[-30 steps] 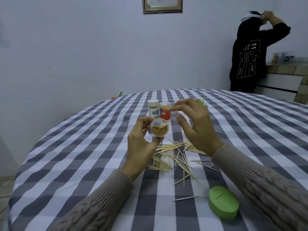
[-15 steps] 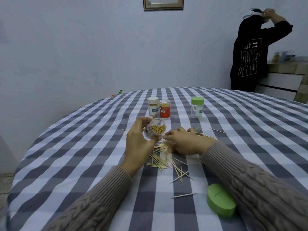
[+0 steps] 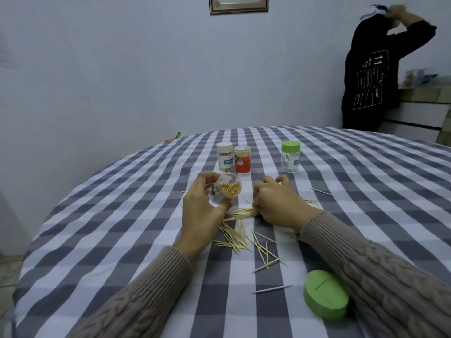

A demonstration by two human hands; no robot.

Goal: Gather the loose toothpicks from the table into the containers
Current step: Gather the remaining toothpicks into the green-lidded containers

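My left hand [image 3: 200, 211] grips a clear open container [image 3: 55, 189] tilted toward me, partly filled with toothpicks. Just to its right, my right hand [image 3: 275, 203] lies low on the checked tablecloth [image 3: 122, 215], fingers curled around a bundle of toothpicks [image 3: 240, 213] that sticks out to the left. Loose toothpicks [image 3: 244, 242] lie scattered below and between both hands, with single ones [image 3: 271, 289] nearer me and one [image 3: 321, 192] to the right.
At the back stand a white-capped container [image 3: 225, 159], a red container [image 3: 242, 159] and a green-lidded container [image 3: 290, 156]. A loose green lid [image 3: 325, 297] lies by my right sleeve. A person in black [image 3: 373, 76] stands at the far right by a counter.
My right hand dropped from above the held container down to the table and closed on a bundle of toothpicks. The left hand kept the container roughly in place.
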